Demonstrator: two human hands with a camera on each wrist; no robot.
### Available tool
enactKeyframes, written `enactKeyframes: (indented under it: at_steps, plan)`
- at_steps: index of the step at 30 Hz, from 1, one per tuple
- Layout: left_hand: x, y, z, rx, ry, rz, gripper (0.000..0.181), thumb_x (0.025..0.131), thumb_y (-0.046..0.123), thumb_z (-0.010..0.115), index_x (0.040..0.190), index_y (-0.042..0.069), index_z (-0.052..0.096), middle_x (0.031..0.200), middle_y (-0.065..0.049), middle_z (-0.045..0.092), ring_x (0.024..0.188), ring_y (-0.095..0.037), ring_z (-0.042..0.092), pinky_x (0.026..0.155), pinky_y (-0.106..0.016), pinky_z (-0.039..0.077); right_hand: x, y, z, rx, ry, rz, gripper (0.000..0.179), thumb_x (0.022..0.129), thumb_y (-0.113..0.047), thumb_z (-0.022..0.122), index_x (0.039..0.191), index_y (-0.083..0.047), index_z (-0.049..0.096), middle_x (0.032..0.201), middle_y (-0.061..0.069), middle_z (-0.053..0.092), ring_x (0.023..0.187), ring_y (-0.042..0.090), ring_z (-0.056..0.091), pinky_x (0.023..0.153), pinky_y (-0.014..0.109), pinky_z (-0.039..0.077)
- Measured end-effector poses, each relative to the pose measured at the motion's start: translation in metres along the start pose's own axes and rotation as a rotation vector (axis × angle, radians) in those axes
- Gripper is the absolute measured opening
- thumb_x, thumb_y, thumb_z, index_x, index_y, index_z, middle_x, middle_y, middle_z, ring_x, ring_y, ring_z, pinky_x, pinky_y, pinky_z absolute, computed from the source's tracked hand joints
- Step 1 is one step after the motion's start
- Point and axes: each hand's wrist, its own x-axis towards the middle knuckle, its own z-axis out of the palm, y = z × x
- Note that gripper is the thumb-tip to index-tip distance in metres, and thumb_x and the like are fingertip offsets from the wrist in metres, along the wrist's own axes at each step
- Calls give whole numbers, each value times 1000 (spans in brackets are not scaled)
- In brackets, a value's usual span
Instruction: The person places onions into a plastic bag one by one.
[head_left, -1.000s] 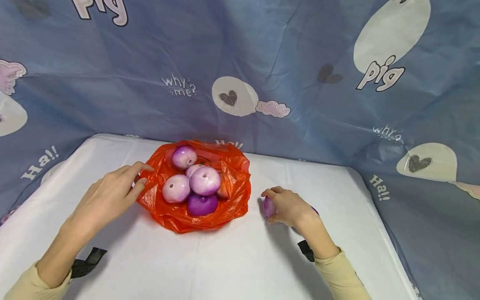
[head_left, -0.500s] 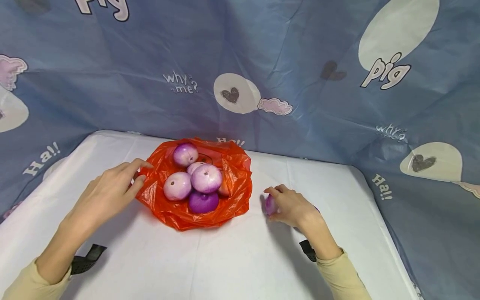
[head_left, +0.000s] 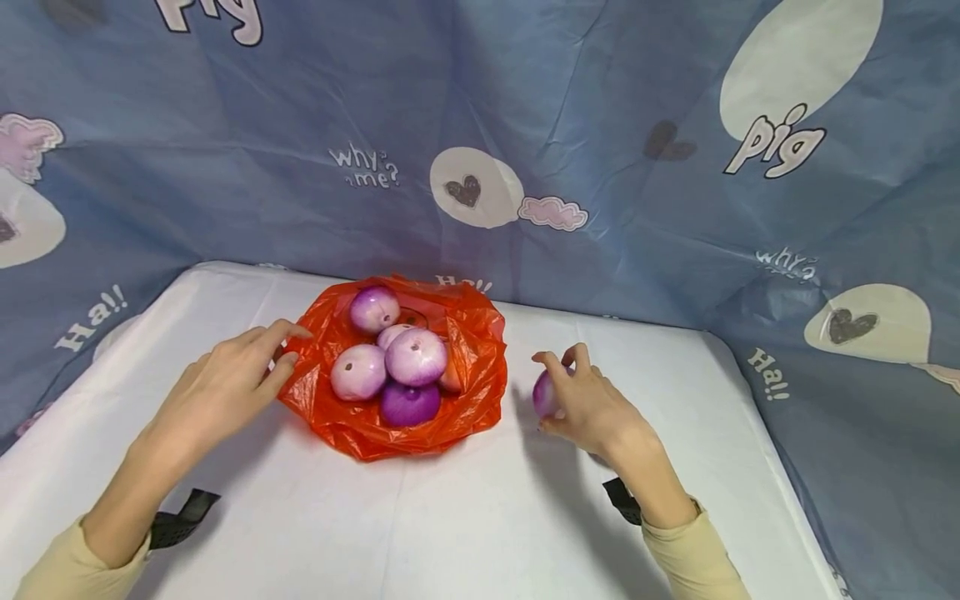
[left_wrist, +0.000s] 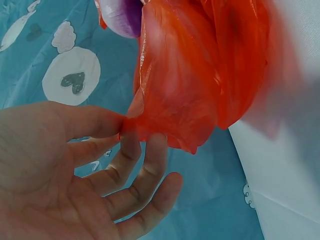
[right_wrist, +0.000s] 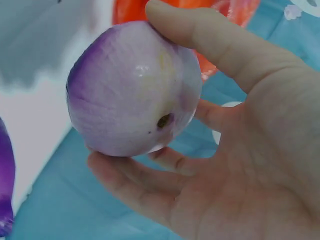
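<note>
An orange-red plastic bag (head_left: 318,417) lies spread on the white table with several purple onions in it, among them a pale one (head_left: 416,357) on top and a darker one (head_left: 410,405) in front. At the bag's left edge, my left hand (head_left: 225,383) pinches the thin plastic; the left wrist view shows the bag's rim (left_wrist: 170,120) between thumb and forefinger. To the right of the bag, my right hand (head_left: 592,408) grips a single onion (right_wrist: 130,90) with thumb and fingers around it. In the head view that onion is partly hidden behind the hand.
Another purple onion (right_wrist: 5,175) shows at the left edge of the right wrist view. The white table (head_left: 465,517) ends at a blue printed cloth (head_left: 315,208) that hangs behind and at the sides. Black straps (head_left: 183,517) are on the wrists.
My right hand has lifted slightly with the onion, its fingers shifting on it. My left hand stays at the bag's edge. The whole head view has shifted a little.
</note>
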Motion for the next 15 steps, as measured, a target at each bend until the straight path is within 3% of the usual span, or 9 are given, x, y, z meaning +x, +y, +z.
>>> enactKeyframes:
  at_steps: [7,15]
  plan:
    - [-1,1,1,-5,12,-1,31,105,16,59,136,14,63,121,-21,74,85,-31,70,61,-50,54,-6,-6,-8,-67,46,-97,66,87,-20,90,143,-19,55,138,17,60,103,35,69,99,58,57]
    - [-1,1,0,-11,13,-3,31,105,16,59,136,14,63,124,-22,73,89,-34,72,63,-53,56,-8,-13,-15,-101,73,-98,67,87,-23,90,146,-14,59,145,19,58,111,41,69,104,61,54]
